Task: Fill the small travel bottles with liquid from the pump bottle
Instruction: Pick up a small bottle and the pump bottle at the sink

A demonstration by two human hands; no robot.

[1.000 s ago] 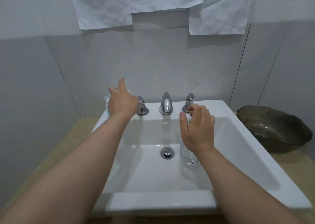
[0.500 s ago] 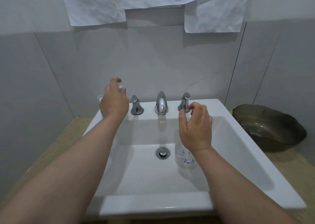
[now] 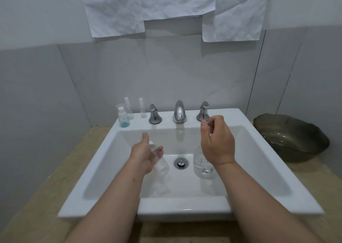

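A clear pump bottle (image 3: 203, 166) with handwriting on it stands in the white sink (image 3: 259, 150), right of the drain. My right hand (image 3: 217, 143) sits over its top with thumb and fingers curled round the pump head, which is mostly hidden. My left hand (image 3: 143, 155) holds a small clear travel bottle (image 3: 162, 166) tilted over the basin, left of the drain. On the back left rim stand three more small bottles: one with blue liquid (image 3: 123, 119), a spray bottle (image 3: 128, 108) and a slim one (image 3: 142, 108).
The tap (image 3: 179, 112) and its two chrome handles stand on the back rim. A dark glass bowl (image 3: 290, 137) sits on the beige counter to the right. Paper sheets (image 3: 175, 2) hang on the wall above.
My left hand has come back from the rear left rim to the basin, now holding a small clear bottle. My right hand has stayed over the pump bottle.
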